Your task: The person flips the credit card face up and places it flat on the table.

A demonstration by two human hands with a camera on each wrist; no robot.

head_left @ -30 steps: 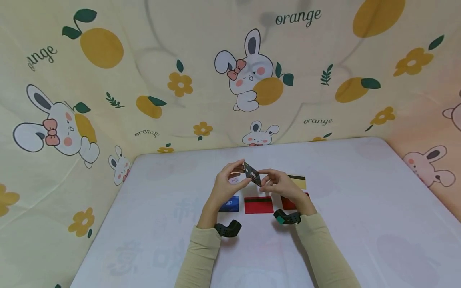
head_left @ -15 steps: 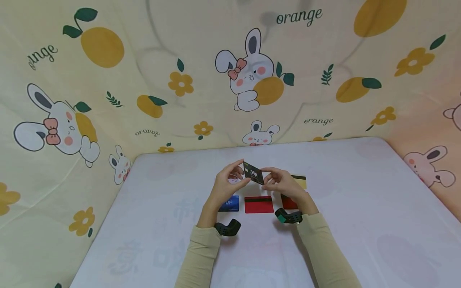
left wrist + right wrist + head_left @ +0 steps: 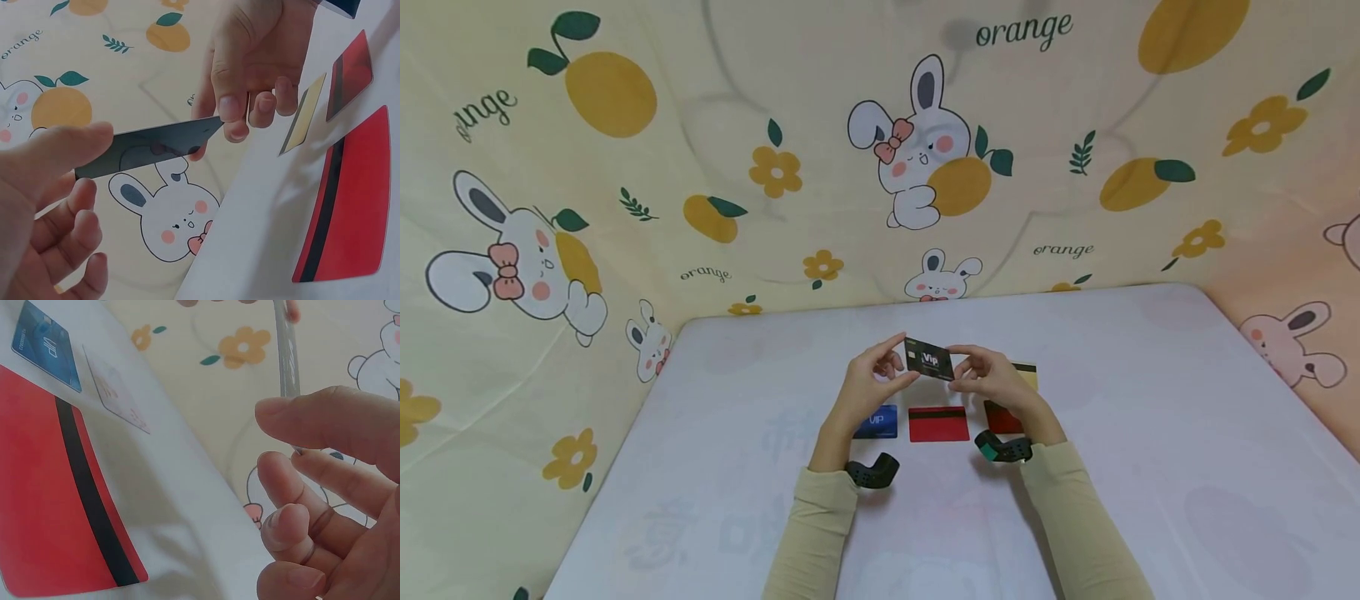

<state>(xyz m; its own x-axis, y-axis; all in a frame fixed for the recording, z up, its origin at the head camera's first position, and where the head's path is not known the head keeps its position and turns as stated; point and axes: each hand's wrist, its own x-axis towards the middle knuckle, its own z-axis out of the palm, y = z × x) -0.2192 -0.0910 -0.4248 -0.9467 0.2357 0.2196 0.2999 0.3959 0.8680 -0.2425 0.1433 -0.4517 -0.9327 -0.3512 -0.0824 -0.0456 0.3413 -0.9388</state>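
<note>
A black VIP card (image 3: 928,359) with white lettering is held up above the table between both hands. My left hand (image 3: 868,379) pinches its left edge between thumb and index finger. At the opposite edge, my right hand (image 3: 992,379) pinches it the same way. The left wrist view shows the card (image 3: 156,147) from its dark, shiny side, with the other fingers of both hands curled loosely below. Seen from the right wrist, the card (image 3: 287,356) is nearly edge-on. Below the hands lies a red card (image 3: 938,424) with a black stripe.
A blue VIP card (image 3: 877,422) lies left of the red one. To the right are a second red card (image 3: 1002,419) and a gold card (image 3: 1028,377), partly covered by the right arm. A pale card (image 3: 115,387) lies behind the blue one. A printed cloth (image 3: 820,108) hangs behind the table.
The black card has turned in my fingers, so its lettered face now shows more fully to the head camera. My right hand has shifted slightly right; the cards on the table stay put.
</note>
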